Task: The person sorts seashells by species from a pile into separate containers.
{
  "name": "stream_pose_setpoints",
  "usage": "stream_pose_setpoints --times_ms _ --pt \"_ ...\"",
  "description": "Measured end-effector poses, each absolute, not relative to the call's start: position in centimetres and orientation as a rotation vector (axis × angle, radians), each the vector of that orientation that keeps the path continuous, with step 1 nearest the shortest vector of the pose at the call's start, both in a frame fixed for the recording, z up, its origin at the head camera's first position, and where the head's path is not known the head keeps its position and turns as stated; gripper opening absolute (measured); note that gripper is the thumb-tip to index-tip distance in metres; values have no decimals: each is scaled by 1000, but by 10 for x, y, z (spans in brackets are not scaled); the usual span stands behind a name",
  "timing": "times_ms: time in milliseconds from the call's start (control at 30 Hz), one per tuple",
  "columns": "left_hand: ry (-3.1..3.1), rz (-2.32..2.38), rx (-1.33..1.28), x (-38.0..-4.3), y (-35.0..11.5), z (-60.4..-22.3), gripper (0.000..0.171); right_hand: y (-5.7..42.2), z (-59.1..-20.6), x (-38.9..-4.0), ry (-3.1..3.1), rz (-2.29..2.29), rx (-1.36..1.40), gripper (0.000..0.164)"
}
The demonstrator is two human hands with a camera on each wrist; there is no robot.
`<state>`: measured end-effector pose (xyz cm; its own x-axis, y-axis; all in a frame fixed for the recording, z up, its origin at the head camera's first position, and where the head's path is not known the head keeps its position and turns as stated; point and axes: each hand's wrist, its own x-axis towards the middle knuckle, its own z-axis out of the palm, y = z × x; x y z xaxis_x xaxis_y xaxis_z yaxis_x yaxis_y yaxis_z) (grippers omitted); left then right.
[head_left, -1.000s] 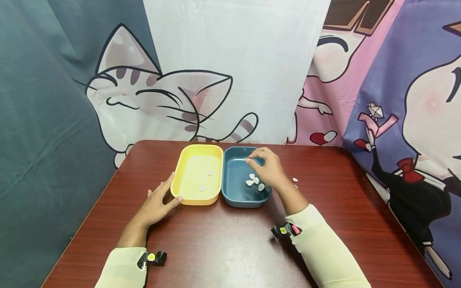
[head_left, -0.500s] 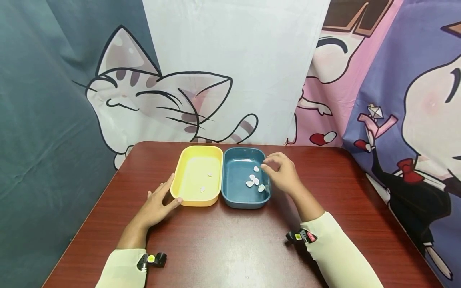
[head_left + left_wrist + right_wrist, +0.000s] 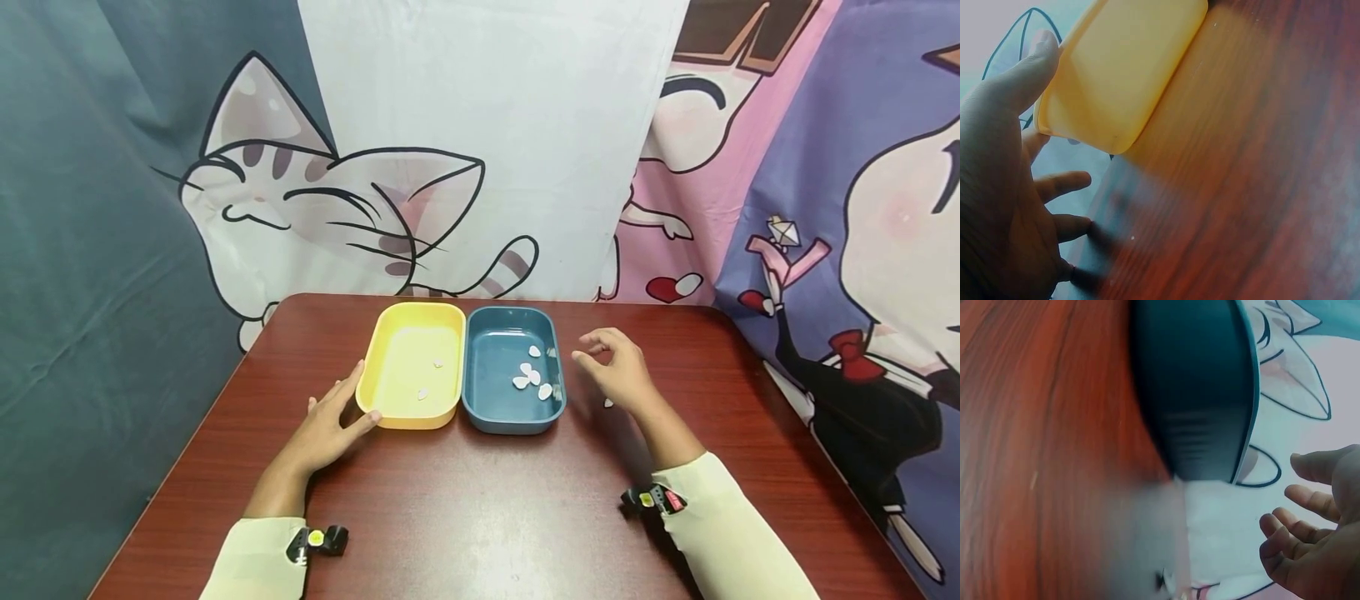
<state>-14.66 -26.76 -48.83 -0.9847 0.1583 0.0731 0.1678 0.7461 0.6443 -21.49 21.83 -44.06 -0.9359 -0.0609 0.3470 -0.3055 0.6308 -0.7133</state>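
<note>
In the head view, my left hand [image 3: 322, 433] touches the near-left corner of the yellow bin [image 3: 367, 408], thumb and index finger at its rim. The left wrist view shows its other fingers spread near the wood. My right hand [image 3: 622, 371] is above the table, right of the blue bin [image 3: 513, 427], thumb and fingers apart with nothing between them. Several small white shell-like pieces [image 3: 534, 377] lie in the blue bin. Two similar pale pieces [image 3: 423, 393] lie in the yellow one. Another white piece [image 3: 608, 403] is on the table, partly covered by my right hand.
Both bins stand side by side on a reddish-brown wooden table [image 3: 480, 517]. A cartoon-printed cloth [image 3: 570, 150] hangs right behind the table's far edge and along its sides.
My right hand has moved from over the blue bin rightward to above the table. One more white piece shows in the blue bin's upper right. My left hand stays at the yellow bin.
</note>
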Motion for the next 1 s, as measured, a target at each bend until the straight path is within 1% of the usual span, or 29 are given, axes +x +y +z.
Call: stream_pose_setpoints --times_ms 333,533,733,1000 --pt "-2918 -1088 -271 -146 -269 -488 94 252 -455 -215 -2624 1265 166 34" --pt "-2921 -1095 -279 -147 -268 -490 94 271 -465 -216 -2661 1153 123 34" --pt "-2914 -1096 -272 -147 -269 -489 94 282 -474 -220 -2649 1170 111 34" --pt "-2911 -1089 -281 -147 -267 -489 93 291 -492 -222 -2665 1140 57 30"
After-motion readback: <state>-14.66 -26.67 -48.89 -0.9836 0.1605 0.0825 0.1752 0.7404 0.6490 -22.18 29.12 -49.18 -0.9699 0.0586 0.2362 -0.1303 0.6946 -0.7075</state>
